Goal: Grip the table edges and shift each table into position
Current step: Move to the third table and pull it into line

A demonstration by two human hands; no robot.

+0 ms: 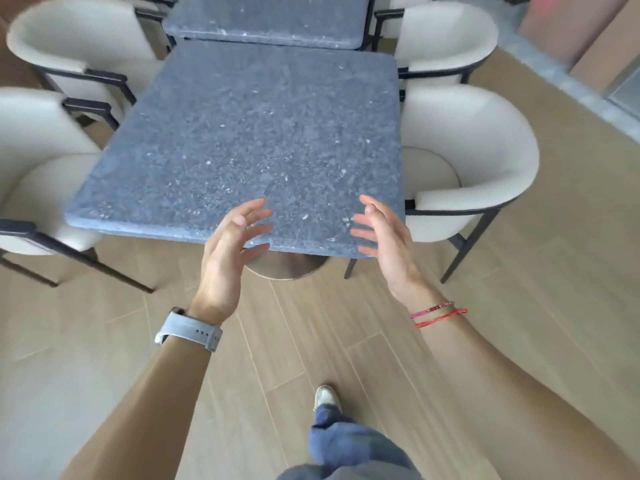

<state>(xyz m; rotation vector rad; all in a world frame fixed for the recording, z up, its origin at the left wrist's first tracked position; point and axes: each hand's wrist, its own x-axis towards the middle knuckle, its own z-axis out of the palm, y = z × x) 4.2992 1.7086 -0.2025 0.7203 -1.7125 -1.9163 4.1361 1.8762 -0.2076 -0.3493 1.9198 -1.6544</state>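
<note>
A square table with a grey-blue speckled stone top (249, 133) stands in front of me on a round metal base (284, 266). A second table of the same stone (266, 19) stands just behind it. My left hand (230, 251) hovers over the near edge with fingers spread and relaxed, holding nothing. My right hand (384, 237) hovers near the front right corner, palm turned inward, fingers loose and also holding nothing. Neither hand touches the table top.
White tub chairs with black frames flank the tables: a chair (474, 157) close at the right, a chair (38, 174) at the left, others behind. Wooden plank floor (104, 358) lies below. My foot (327, 396) steps forward. A grey ledge (561, 77) runs at the far right.
</note>
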